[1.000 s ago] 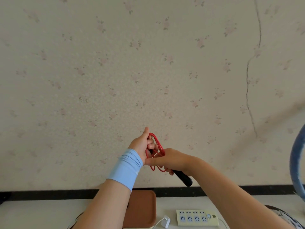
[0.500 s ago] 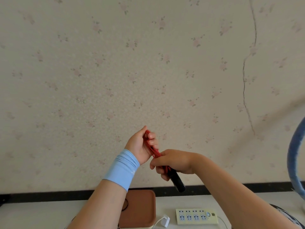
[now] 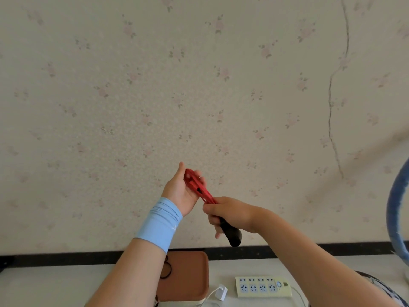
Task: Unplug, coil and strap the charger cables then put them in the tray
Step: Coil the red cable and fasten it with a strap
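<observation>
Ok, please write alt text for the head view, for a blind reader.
The left hand and right hand hold a coiled red cable raised before a wall. Below lie a brown tray and a power strip.

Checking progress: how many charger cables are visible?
3: red cable held by left hand and right hand; white charger on the table; dark coil in the tray, partly hidden.

We see a red cable [image 3: 200,189] at our left hand [image 3: 179,192], its black end [image 3: 232,237] below our right hand [image 3: 231,212], a brown tray [image 3: 191,275] beneath.
</observation>
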`<state>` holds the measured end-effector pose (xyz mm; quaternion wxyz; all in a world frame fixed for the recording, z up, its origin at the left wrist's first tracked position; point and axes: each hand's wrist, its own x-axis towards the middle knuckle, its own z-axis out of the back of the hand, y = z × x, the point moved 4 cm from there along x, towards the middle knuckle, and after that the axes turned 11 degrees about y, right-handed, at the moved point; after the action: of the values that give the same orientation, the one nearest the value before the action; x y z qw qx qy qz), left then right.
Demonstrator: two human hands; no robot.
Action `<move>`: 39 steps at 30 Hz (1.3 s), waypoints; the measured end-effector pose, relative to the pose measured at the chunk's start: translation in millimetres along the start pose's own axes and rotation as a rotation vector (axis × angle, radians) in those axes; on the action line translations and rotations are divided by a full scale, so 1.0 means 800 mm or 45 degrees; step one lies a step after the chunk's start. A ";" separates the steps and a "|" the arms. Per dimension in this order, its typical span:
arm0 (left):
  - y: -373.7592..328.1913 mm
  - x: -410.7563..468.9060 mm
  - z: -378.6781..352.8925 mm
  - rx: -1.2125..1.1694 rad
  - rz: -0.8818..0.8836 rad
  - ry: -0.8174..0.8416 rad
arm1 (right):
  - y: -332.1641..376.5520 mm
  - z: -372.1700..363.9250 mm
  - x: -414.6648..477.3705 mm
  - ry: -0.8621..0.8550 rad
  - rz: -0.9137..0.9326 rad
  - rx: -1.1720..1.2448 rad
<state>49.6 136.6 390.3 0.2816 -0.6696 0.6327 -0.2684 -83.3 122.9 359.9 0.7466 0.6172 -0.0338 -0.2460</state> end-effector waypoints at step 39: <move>0.047 0.107 0.465 1.536 0.890 -0.469 | -0.299 -0.036 0.404 0.228 -0.467 -1.109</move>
<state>294.8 63.6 104.1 0.7737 -0.1903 0.4939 -0.3482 132.3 -11.6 47.0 0.8799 0.2615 0.2465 -0.3107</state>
